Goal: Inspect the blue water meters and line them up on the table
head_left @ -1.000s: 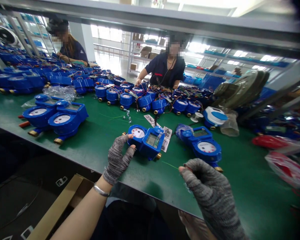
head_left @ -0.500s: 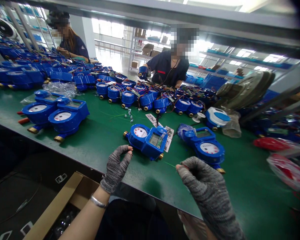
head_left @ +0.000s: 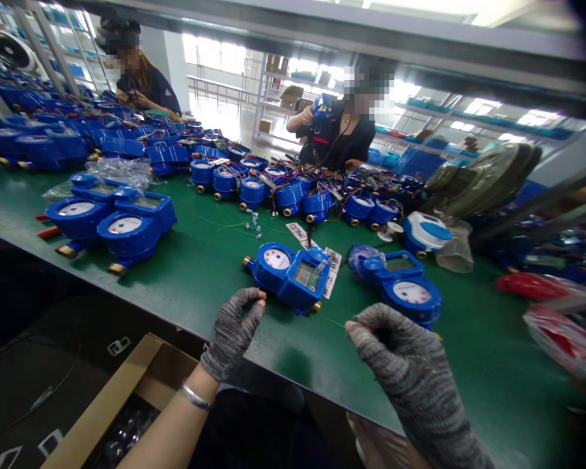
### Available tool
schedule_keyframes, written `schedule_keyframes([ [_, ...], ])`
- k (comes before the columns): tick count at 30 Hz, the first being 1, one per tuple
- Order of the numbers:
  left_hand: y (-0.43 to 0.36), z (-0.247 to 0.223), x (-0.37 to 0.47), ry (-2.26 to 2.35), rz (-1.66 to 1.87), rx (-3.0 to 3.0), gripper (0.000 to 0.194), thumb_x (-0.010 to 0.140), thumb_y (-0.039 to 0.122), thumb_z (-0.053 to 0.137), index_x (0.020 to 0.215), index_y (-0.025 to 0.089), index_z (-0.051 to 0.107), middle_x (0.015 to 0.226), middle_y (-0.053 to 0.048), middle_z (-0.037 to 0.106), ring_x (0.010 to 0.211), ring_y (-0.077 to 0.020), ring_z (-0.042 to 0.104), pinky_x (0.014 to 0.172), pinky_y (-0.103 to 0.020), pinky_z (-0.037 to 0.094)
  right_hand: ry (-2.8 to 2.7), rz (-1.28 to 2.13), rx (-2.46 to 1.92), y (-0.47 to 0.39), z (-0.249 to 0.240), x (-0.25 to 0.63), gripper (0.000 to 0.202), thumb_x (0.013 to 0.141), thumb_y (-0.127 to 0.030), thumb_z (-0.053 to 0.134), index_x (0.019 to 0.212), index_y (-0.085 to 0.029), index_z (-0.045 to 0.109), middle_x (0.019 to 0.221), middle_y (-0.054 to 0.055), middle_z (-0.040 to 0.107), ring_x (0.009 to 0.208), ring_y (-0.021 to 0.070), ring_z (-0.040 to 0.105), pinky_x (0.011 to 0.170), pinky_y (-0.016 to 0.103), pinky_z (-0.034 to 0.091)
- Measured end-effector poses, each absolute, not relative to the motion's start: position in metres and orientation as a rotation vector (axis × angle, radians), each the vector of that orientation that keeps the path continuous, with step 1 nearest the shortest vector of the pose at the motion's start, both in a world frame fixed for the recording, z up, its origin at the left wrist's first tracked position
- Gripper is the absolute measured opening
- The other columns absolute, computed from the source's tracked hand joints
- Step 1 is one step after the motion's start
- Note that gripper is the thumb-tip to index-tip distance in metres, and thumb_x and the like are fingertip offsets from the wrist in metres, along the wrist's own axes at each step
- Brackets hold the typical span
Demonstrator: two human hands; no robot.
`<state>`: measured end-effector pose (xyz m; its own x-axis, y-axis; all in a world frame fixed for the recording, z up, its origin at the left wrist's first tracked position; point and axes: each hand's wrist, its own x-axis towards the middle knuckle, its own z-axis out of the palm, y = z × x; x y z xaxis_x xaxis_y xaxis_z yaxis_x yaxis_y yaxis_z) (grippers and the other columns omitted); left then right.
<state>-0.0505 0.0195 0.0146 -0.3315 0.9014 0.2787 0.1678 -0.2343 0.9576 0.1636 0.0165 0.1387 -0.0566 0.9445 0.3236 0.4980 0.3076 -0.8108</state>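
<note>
A blue meter [head_left: 293,277] with a round dial, a display and brass ends lies on the green table [head_left: 200,293] in front of me. Just below its left part is my left hand [head_left: 234,329], in a grey fingerless glove, thumb and forefinger pinched together; what they hold, if anything, is too small to make out. My right hand [head_left: 400,358], gloved alike, pinches a thin green wire [head_left: 334,322] that points toward the meter's lower brass end. Another blue meter [head_left: 403,286] lies just beyond my right hand. White printed labels [head_left: 331,270] stick out beside the middle meter.
Two blue meters [head_left: 127,228] stand at the left by red-handled pliers [head_left: 49,232]. Rows of wired meters [head_left: 251,190] line the table's back. Small clear pieces [head_left: 258,231] lie mid-table. Red bags [head_left: 561,335] are at right, an open carton [head_left: 127,397] below. Two people work beyond.
The view has shifted slightly. Both my hands keep nearly the same pose by the meter. Across the table, a person's hand has raised a blue meter.
</note>
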Motion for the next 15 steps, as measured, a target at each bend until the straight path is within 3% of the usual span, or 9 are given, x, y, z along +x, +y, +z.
schedule_keyframes([
  [15, 0.0194, 0.0126, -0.051, 1.417, 1.627, 1.28, 0.017, 0.088, 0.029, 0.063, 0.099, 0.018, 0.068, 0.101, -0.007, 0.072, 0.096, -0.0191, 0.066, 0.092, -0.034, 0.05, -1.749, 0.633, -1.305, 0.0182, 0.1314, 0.1672, 0.018, 0.077, -0.03, 0.07, 0.066, -0.02, 0.061, 0.065, 0.0, 0.064, 0.057, 0.0137, 0.058, 0.051, 0.02, 0.048],
])
